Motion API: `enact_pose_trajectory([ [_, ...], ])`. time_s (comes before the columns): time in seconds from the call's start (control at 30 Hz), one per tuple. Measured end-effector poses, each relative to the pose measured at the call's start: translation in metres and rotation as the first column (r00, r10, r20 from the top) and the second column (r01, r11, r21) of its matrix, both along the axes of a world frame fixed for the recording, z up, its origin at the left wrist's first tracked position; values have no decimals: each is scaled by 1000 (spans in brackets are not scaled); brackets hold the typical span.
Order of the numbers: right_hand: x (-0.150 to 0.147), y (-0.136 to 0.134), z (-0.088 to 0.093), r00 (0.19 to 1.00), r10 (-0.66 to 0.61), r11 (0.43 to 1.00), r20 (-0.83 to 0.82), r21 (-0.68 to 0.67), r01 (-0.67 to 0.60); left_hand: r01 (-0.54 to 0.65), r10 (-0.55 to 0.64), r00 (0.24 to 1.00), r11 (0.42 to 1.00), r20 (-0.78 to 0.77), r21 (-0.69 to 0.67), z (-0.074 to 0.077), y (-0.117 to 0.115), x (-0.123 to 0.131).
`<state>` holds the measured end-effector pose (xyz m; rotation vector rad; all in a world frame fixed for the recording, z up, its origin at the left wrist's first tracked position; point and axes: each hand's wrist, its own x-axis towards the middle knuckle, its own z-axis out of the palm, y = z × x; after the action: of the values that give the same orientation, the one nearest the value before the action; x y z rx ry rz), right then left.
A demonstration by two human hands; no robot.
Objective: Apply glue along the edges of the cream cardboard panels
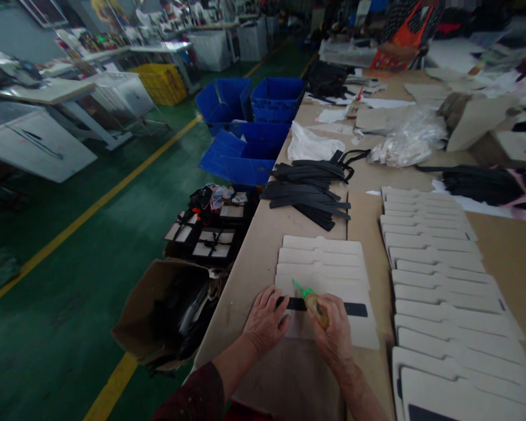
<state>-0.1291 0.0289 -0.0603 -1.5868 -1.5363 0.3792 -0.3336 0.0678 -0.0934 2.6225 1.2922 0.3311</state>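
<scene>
My right hand (pixel 334 334) is wrapped round a small yellowish glue bottle (pixel 318 310) with a green nozzle (pixel 301 287), tipped towards the upper left. Its nozzle lies over pale cut boards (pixel 319 272), which overlap in a short row. Across the nearest board runs a flat black strip (pixel 355 309). At that strip's left end, my left hand (pixel 266 318) rests with its fingers apart, pressing on the board and the strip's end. Part of the strip is hidden behind my right hand and the bottle.
Black strips (pixel 307 187) lie bundled beyond the boards. To the right, a long row of overlapping pale boards (pixel 438 280) covers the table. Blue bins (pixel 245 152) and an open cardboard box (pixel 144 316) stand left of the table edge. A person in an orange apron (pixel 405 35) is at the far end.
</scene>
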Motion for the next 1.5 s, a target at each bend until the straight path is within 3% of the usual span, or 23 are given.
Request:
enact_pose_trajectory([
  [0.37, -27, 10, 0, 992, 39, 999, -121, -15, -41, 14, -13, 1000, 1000, 25, -17, 3, 1, -1],
  [0.53, -35, 9, -6, 929, -91, 991, -359, -128, 48, 11, -11, 1000, 1000, 12, -19, 2, 1, -1],
  [0.6, -35, 5, -6, 808, -226, 963, -544, -251, 101, 11, -11, 1000, 1000, 5, -13, 2, 1, -1],
  [0.67, -30, 0, -5, 607, -380, 916, -699, -374, 142, 4, -4, 1000, 1000, 1, -1, 2, 2, -1],
  [0.77, -7, -8, -1, 311, -523, 851, -793, -471, 232, 1, -1, 1000, 1000, 0, 18, 2, 3, -1],
  [0.83, 16, -12, 0, 202, -557, 816, -806, -486, 313, 5, -5, 1000, 1000, -1, 27, 2, 2, -1],
  [0.9, 42, -16, -1, 158, -580, 780, -799, -488, 392, 7, -7, 1000, 999, -3, 36, 1, 2, -1],
  [1.03, 84, -19, -10, 188, -631, 688, -753, -430, 584, 2, -2, 1000, 999, -6, 48, 0, 2, -1],
  [1.27, 105, -20, -19, 497, -779, 625, -382, -407, 667, -1, 1, 1000, 998, -1, 58, 0, 2, -1],
  [1.5, 105, -15, -5, 608, -760, 649, -231, -332, 685, 5, -5, 1000, 997, 9, 77, 0, 3, -1],
])
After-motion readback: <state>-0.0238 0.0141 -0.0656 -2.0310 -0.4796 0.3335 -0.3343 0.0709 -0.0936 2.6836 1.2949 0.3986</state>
